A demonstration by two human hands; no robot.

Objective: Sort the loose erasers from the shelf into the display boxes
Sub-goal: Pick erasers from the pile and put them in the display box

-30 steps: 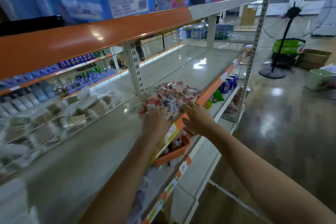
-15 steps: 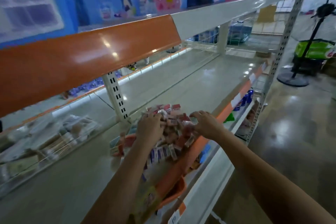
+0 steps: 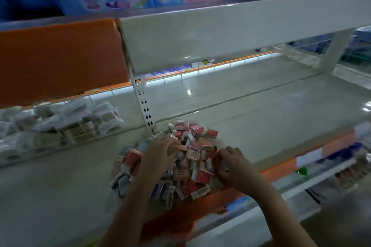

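A heap of loose erasers [image 3: 192, 152] in red, pink, blue and white sleeves lies on the grey shelf [image 3: 251, 118], near its front edge. My left hand [image 3: 158, 156] rests on the left side of the heap, fingers stretched over the erasers. At the heap's right edge, my right hand [image 3: 230, 166] has its fingers curled and pinches a small eraser. No display box can be made out.
A white slotted upright [image 3: 143, 102] stands just behind the heap. A wire basket of white packets [image 3: 60, 124] sits to the left. The upper shelf's orange and white front [image 3: 180, 46] hangs low overhead. An orange tray [image 3: 170, 224] shows below the shelf's front edge.
The view has swung down and closer to the heap. Both hands stay on the erasers; the right one has drawn back to the heap's right edge and curled its fingers.
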